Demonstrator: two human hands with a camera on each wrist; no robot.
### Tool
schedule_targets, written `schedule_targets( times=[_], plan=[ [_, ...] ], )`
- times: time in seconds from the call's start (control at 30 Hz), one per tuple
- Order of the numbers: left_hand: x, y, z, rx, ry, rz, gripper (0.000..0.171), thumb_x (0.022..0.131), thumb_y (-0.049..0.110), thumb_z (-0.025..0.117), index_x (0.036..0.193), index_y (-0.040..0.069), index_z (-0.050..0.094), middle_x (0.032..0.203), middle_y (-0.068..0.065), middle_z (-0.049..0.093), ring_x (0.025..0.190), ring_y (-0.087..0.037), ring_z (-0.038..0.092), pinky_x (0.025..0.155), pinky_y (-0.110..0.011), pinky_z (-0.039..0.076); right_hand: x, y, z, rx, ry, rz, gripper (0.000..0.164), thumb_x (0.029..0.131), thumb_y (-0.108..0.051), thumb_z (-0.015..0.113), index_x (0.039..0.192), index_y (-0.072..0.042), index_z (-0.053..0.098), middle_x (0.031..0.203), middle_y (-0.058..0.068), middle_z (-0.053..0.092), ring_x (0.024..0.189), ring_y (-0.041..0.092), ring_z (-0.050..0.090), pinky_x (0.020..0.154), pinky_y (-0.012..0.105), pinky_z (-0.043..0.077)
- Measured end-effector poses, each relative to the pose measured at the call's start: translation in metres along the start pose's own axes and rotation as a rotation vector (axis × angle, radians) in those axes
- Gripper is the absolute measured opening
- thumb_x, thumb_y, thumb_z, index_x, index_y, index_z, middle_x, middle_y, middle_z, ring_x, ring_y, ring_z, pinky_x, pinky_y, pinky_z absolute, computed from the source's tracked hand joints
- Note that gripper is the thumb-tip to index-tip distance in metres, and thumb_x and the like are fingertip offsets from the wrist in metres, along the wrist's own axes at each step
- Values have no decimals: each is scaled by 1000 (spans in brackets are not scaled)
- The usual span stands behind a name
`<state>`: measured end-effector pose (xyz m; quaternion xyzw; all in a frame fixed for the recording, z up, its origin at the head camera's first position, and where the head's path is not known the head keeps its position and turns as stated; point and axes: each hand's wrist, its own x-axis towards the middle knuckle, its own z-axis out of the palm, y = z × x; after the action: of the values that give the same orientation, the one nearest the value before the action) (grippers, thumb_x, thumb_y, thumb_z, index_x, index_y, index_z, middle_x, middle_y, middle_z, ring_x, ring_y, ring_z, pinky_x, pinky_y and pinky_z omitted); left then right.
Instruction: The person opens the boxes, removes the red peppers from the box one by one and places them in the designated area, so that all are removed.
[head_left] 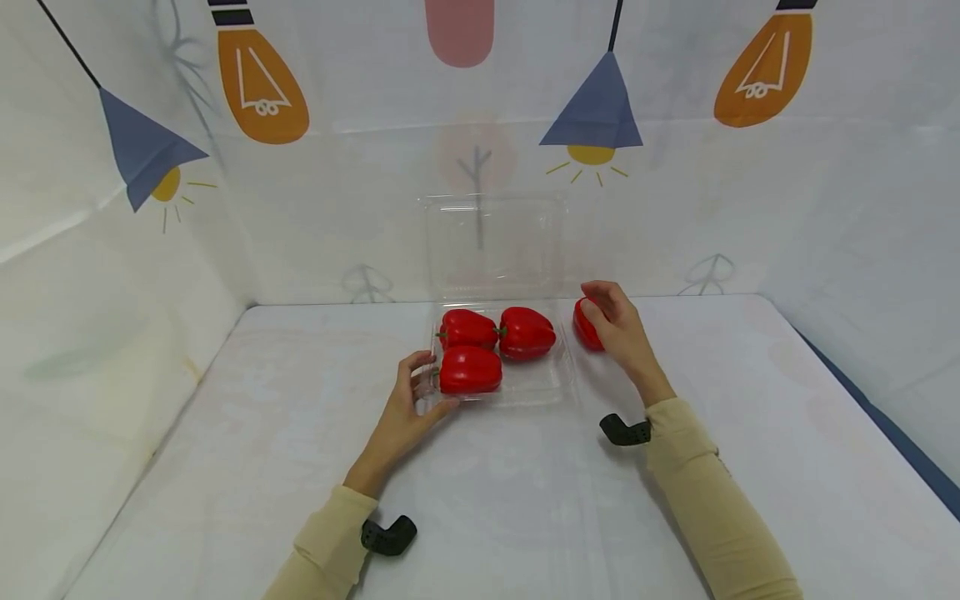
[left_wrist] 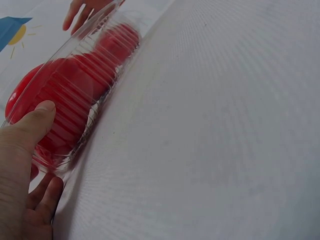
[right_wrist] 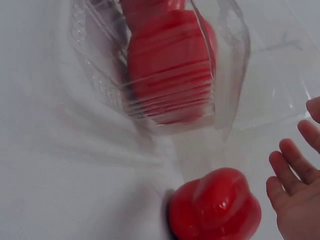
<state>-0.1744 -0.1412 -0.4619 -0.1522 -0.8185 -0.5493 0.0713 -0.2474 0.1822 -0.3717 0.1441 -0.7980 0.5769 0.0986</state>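
Note:
A clear plastic clamshell container [head_left: 534, 388] lies on the table with its lid [head_left: 497, 250] raised at the back. Inside it are three red bell peppers: one at back left [head_left: 468, 328], one at back right [head_left: 527, 333] and one at front left [head_left: 470, 371]. My left hand [head_left: 399, 423] grips the container's front left corner, its thumb pressed on the ribbed front wall. A fourth bell pepper [right_wrist: 215, 206] sits on the table just right of the container. Beside it is my right hand [head_left: 617, 332], its fingers spread and apart from the pepper in the right wrist view.
The white tabletop [head_left: 480, 500] meets a fabric backdrop [head_left: 352, 208] printed with lamps and bulbs, close behind the raised lid. More fabric hangs along the left and right sides. A dark wrist device [head_left: 390, 535] sits at each sleeve.

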Motion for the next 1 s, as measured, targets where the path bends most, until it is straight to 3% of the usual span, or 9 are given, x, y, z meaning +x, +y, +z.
schedule_targets(
  times=[0.13,0.17,0.4,0.77,1.0],
  plan=[
    [2,-2,3,-2,-8,-3,83,80,27,76,142,15,23,142,-5,38,125,-25,51,101,-37,47,-2,-1,3,-12,-22,-16,35,96,-4,50,128,7,44,130,22,51,126,31,47,108,21,38],
    [3,-2,3,-6,-9,1,83,80,26,76,142,14,23,142,-5,38,126,-25,51,101,-37,47,-1,0,3,-5,-28,-16,35,96,-4,50,128,7,45,130,23,51,125,31,47,108,22,38],
    [2,-1,2,21,-6,-13,83,80,29,76,142,18,23,142,-6,38,126,-24,50,101,-37,46,-3,-3,11,-26,-100,-2,38,96,-8,52,129,5,43,133,23,47,131,38,41,112,51,31],
    [0,0,0,8,-8,-33,83,80,26,76,142,18,23,143,-7,38,126,-24,50,102,-39,46,0,26,27,-155,-216,-9,49,92,-23,61,136,-15,41,140,9,43,132,30,38,111,54,32],
    [-1,-1,0,12,-1,-29,82,80,26,76,142,19,23,141,-6,39,126,-24,49,102,-38,46,-3,26,36,-276,-248,-98,54,89,-26,66,137,-18,42,140,3,43,133,27,37,107,54,38]
  ],
)
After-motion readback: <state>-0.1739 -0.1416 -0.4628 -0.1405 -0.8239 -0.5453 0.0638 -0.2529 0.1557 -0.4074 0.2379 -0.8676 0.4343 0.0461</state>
